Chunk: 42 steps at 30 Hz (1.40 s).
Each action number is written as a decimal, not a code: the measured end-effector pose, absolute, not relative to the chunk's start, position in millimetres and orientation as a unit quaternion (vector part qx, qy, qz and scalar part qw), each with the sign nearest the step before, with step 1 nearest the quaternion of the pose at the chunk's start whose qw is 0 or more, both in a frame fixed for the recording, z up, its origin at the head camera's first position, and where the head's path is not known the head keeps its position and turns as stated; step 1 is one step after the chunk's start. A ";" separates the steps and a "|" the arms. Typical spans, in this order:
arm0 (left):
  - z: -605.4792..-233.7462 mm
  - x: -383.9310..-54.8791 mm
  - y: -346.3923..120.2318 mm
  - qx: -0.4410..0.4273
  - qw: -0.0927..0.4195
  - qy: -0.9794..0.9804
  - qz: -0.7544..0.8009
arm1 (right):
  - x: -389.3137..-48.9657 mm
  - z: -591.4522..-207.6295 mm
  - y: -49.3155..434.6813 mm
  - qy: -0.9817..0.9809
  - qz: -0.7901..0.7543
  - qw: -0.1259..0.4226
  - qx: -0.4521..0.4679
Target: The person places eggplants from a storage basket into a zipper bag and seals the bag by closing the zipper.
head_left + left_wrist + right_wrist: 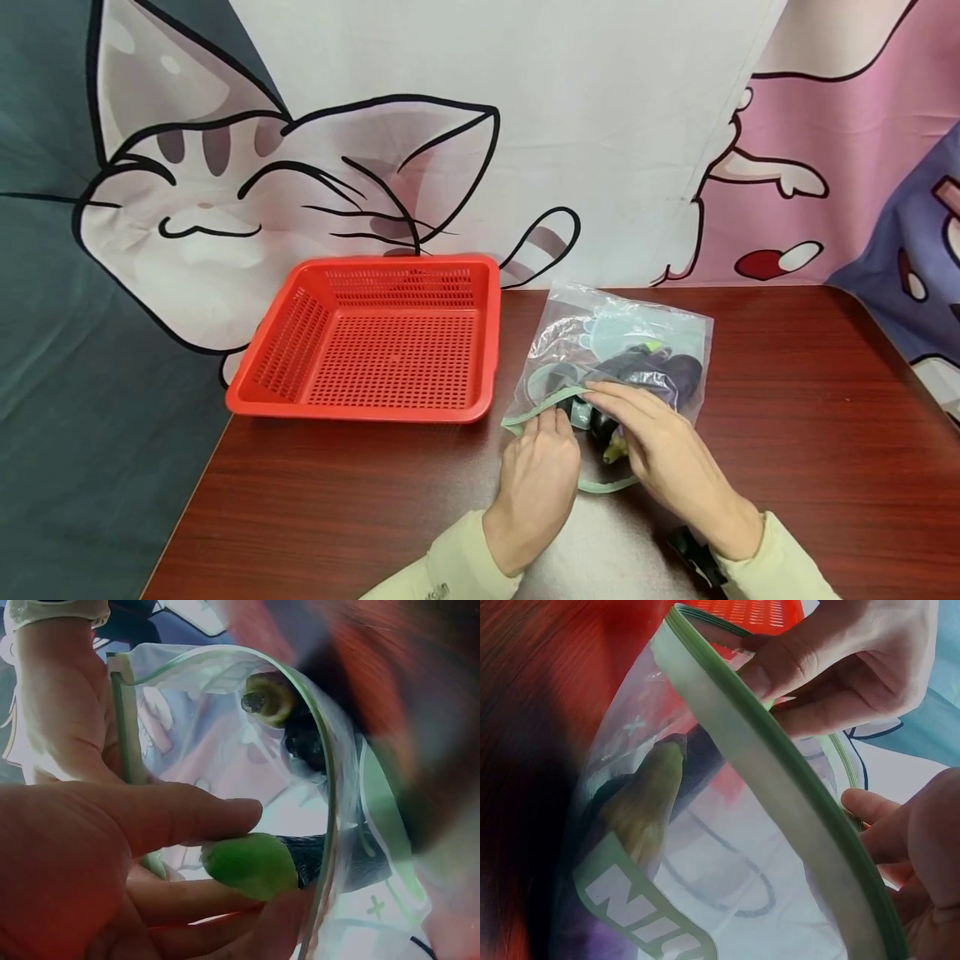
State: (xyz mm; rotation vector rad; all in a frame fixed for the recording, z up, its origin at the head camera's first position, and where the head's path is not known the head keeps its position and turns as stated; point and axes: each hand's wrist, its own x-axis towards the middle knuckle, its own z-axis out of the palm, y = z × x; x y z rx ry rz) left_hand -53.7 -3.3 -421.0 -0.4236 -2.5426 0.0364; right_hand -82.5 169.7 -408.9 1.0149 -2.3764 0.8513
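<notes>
A clear zip bag [558, 333] with a green rim lies on the table, holding several dark purple eggplants [682, 375]. My left hand [540, 479] reaches in at the bag's mouth. In the left wrist view, its thumb and fingers pinch the green stem end [251, 862] of an eggplant whose dark body runs deeper into the bag. With its fingers at the bag's rim, my right hand [671, 450] holds the mouth spread. The right wrist view shows an eggplant with an olive-green cap [649, 795] behind the clear plastic.
To the left of the bag stands a red perforated basket [397, 358] at the back of the brown table [810, 433]. Behind it hangs a cloth printed with a cartoon cat [202, 250].
</notes>
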 end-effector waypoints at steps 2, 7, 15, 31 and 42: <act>-421.8 -54.3 -3.1 -0.162 0.273 -0.948 0.008 | -82.3 -408.7 169.9 -0.855 0.306 0.207 0.364; -424.4 -56.2 -2.9 -0.176 0.271 -0.946 0.001 | -82.4 -408.2 170.3 -0.854 0.309 0.205 0.364; -427.1 -59.7 -1.7 -0.189 0.268 -0.945 0.006 | -81.6 -407.8 170.5 -0.856 0.310 0.199 0.363; -438.1 -72.5 0.7 -0.183 0.256 -0.949 -0.009 | -83.5 -409.6 170.5 -0.846 0.310 0.224 0.373; -442.5 -80.3 4.5 -0.182 0.252 -0.951 -0.009 | -83.0 -408.1 168.3 -0.838 0.315 0.239 0.376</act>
